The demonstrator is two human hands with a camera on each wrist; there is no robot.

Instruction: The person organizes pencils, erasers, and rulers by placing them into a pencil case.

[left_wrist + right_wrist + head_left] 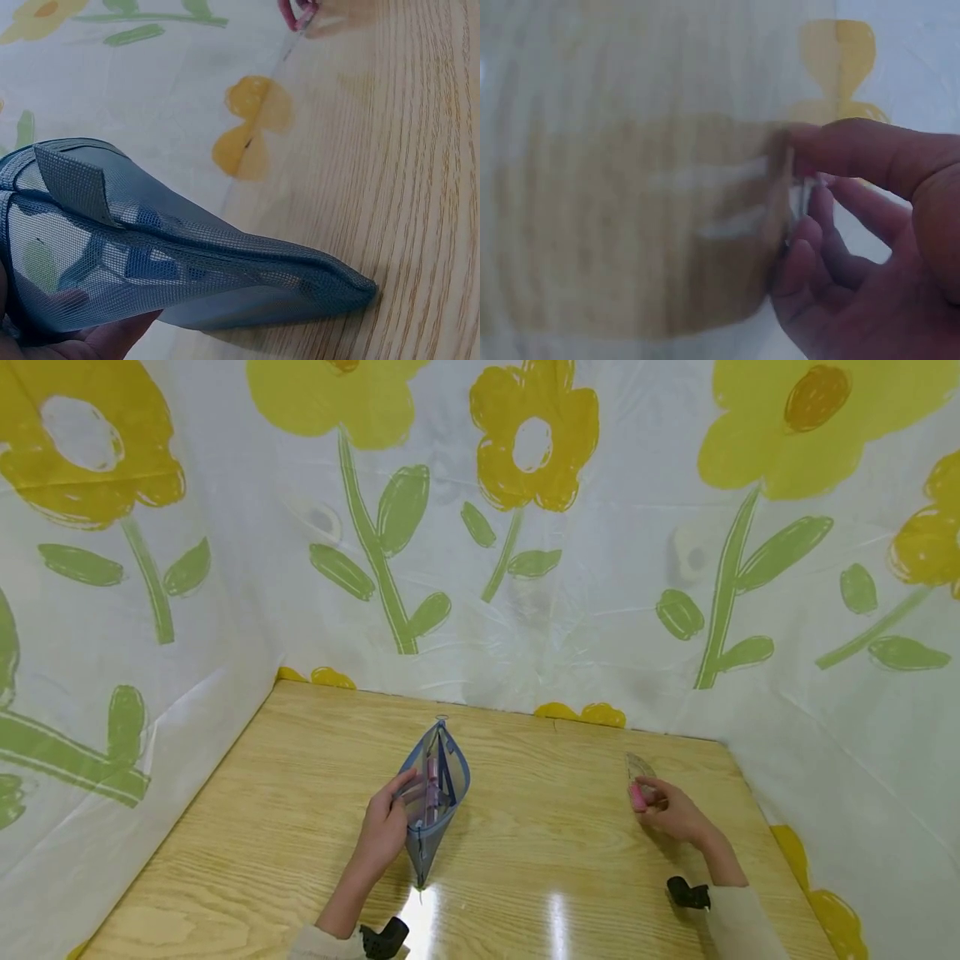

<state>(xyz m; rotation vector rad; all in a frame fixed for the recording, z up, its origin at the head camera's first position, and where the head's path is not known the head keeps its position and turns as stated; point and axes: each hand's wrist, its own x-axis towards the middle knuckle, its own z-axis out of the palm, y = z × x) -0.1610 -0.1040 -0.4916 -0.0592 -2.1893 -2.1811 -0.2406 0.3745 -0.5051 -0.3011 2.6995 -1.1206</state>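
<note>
My left hand (pixel 384 828) grips the side of a blue-grey mesh zip pouch (pixel 429 845), thumb on its near wall. The pouch's mouth gapes upward, and pink and purplish things (pixel 432 793) show inside. In the left wrist view the mesh pouch (pixel 187 247) fills the lower left, with part of the hand under it. Off to the right, my right hand (pixel 677 815) pinches a clear, curved flat piece (pixel 640 767), perhaps a protractor, with a pink part (pixel 638 798) at the fingertips. The right wrist view is blurred; the fingers (pixel 847 146) partly hide the piece.
Both hands are over a light wood-grain table (pixel 540 827). White cloth (pixel 525 635) printed with yellow flowers and green leaves rises at the back and both sides. Black wrist-worn devices (pixel 687 893) sit by the sleeves.
</note>
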